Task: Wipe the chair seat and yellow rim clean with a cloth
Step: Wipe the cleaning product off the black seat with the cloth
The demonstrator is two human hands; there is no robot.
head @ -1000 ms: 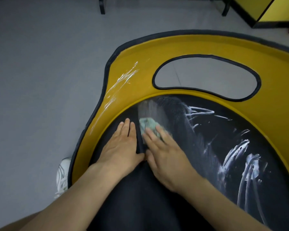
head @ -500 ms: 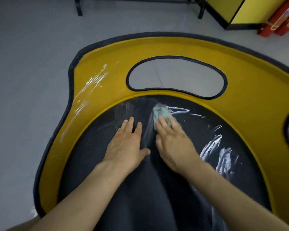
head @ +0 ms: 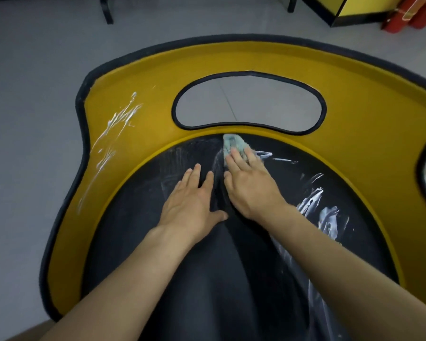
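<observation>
A black chair seat (head: 221, 279) lies below me inside a wide yellow rim (head: 354, 99) with a black edge and an oval cut-out. White smears mark the seat's right side (head: 317, 207) and the rim's left part (head: 116, 129). My right hand (head: 251, 188) presses a small pale green cloth (head: 233, 142) flat against the seat with straight fingers, right at the rim's inner edge below the cut-out. Beside it, my left hand (head: 192, 205) rests flat on the seat, fingers spread.
Grey floor (head: 30, 119) surrounds the chair. Black furniture legs (head: 107, 11) stand at the top. A yellow and black cabinet (head: 349, 11) and red objects (head: 408, 18) sit at the top right.
My right hand has pushed the cloth away from me up the seat to the rim's inner edge. My left hand has stayed flat on the seat. The view has shifted to show more of the chair's right side.
</observation>
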